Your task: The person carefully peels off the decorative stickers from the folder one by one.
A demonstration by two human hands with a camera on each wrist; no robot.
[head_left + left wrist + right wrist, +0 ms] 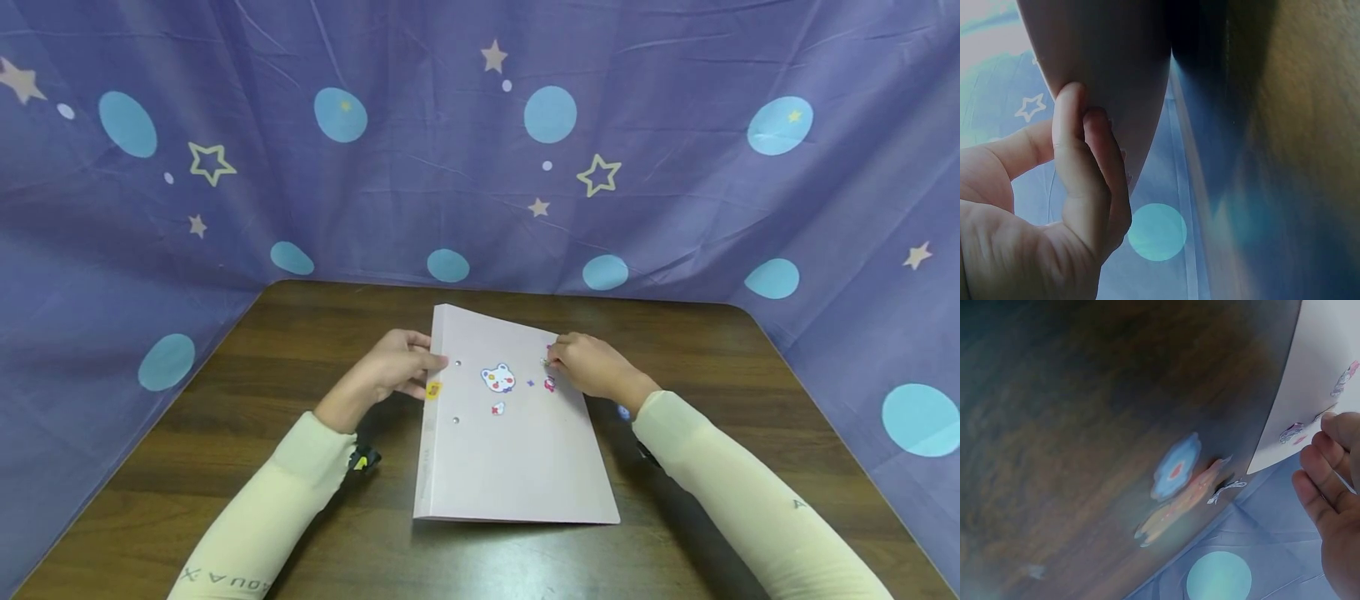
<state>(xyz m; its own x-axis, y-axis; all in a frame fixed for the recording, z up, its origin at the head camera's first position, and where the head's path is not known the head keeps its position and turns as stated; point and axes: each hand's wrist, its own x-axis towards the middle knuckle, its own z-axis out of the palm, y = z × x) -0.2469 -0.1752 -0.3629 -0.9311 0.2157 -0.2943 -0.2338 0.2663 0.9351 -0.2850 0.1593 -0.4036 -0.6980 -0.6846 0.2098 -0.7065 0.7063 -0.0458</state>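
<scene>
A pale file binder stands tilted on the table, its cover bearing several stickers, among them a white bear-head sticker. My left hand grips it by the spine, thumb on the front. In the left wrist view, the fingers of that hand press against the other side. Near the cover's right edge, my right hand pinches a small sticker against the cover; fingertips partly hide it. Just beside these fingertips is a small pink-and-blue sticker.
On the brown wooden table to the right lie a blue sticker, an orange-pink sticker and a white bow-shaped piece. A purple curtain with stars and dots hangs behind and at both sides.
</scene>
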